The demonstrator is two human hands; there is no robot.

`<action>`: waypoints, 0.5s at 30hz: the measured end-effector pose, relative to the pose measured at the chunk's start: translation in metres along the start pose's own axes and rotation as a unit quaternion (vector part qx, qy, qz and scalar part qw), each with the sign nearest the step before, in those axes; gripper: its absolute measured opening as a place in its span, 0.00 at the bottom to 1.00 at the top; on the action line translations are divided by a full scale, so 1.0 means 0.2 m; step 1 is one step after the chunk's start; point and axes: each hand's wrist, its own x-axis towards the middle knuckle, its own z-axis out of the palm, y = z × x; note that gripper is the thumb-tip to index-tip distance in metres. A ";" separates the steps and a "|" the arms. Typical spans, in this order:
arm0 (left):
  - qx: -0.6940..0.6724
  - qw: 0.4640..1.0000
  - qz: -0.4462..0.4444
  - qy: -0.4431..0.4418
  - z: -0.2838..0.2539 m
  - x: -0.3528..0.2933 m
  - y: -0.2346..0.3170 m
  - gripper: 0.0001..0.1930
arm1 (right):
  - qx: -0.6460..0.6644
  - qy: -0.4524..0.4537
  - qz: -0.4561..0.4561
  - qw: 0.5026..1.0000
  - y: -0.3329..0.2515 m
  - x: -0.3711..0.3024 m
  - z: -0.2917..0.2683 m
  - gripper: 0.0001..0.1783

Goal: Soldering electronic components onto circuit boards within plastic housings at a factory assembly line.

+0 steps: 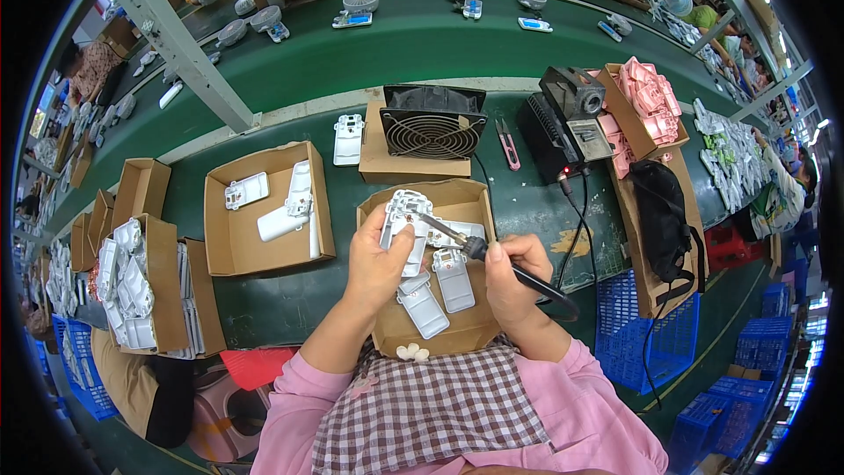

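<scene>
My left hand (pixel 373 262) grips a white plastic housing (pixel 396 251) and tilts it up over a cardboard box (pixel 380 327). Closed round the dark handle of a soldering iron (pixel 476 248), my right hand (pixel 517 281) points the metal tip at the upper part of that housing. The exact contact of the tip is too small to tell. Several more white housings (pixel 454 288) lie in the box below my hands, some with small parts and wires in them. A few small white round pieces (pixel 411 352) sit at the box's near edge.
Beyond the box stands a black fan (pixel 435 135). Pink-handled tweezers (pixel 508 148) and a black soldering station (pixel 547 134) are to its right. Another cardboard box (pixel 223 244) holds white parts at left. Pink parts (pixel 649 97) fill a box at right. Small fans (pixel 360 3) line the green conveyor (pixel 396 48).
</scene>
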 end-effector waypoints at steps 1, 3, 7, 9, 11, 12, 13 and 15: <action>0.000 1.000 0.000 0.000 -0.01 0.01 -0.02 0.12 | 0.040 0.005 -0.014 0.999 0.02 -0.01 -0.01 0.07; 0.079 0.994 0.070 0.010 -0.04 0.03 -0.07 0.14 | 0.082 0.009 -0.029 0.996 0.03 -0.01 -0.03 0.07; 0.119 0.991 0.066 0.001 -0.05 0.01 -0.10 0.19 | 0.087 0.009 -0.058 0.994 0.02 -0.01 -0.02 0.07; 0.104 0.992 0.069 0.001 -0.05 0.02 -0.10 0.18 | 0.092 0.011 -0.051 0.994 0.01 -0.01 -0.02 0.08; 0.057 0.998 0.041 0.008 -0.04 0.02 -0.08 0.11 | 0.069 -0.012 -0.038 0.997 0.01 0.00 -0.02 0.07; 0.057 0.998 0.041 0.008 -0.04 0.02 -0.08 0.11 | 0.069 -0.012 -0.038 0.997 0.01 0.00 -0.02 0.07; 0.053 0.998 0.035 0.015 -0.04 0.02 -0.07 0.09 | 0.039 -0.015 -0.032 0.999 0.01 0.00 -0.02 0.07; 0.050 0.998 0.029 0.022 -0.03 0.02 -0.06 0.08 | 0.008 -0.019 -0.024 0.999 0.00 0.00 -0.02 0.07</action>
